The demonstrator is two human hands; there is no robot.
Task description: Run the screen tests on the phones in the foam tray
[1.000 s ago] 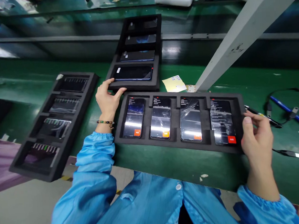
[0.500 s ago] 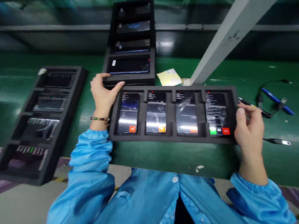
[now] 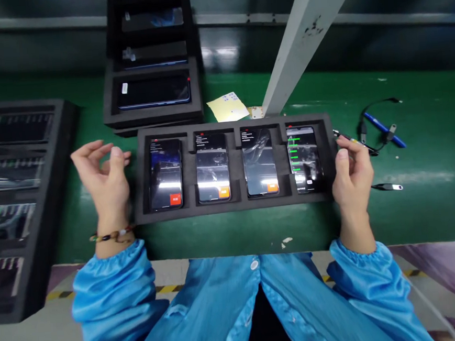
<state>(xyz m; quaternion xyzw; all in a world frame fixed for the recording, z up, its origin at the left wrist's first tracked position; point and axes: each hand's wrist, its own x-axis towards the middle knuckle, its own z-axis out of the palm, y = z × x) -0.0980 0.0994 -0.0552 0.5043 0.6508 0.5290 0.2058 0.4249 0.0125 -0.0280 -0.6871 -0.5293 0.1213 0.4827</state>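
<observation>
A black foam tray lies lengthwise in front of me on the green bench. Each of its several compartments holds a smartphone with the screen lit. The rightmost smartphone displays lines of green text; the others have an orange or red box low on the screen. Off the tray's left end, my left hand is raised and empty, its fingers loosely bent and apart. My right hand is against the tray's right end, with thumb and curled fingers at the edge.
Behind stands another foam tray with dark phones; a third foam tray is at left. A yellow paper note lies by a grey post. At right are a blue pen, cables and a USB plug.
My left hand has let go of the tray's left corner and moved left. The rightmost phone's screen switched from coloured boxes to green lines. The view has shifted.
</observation>
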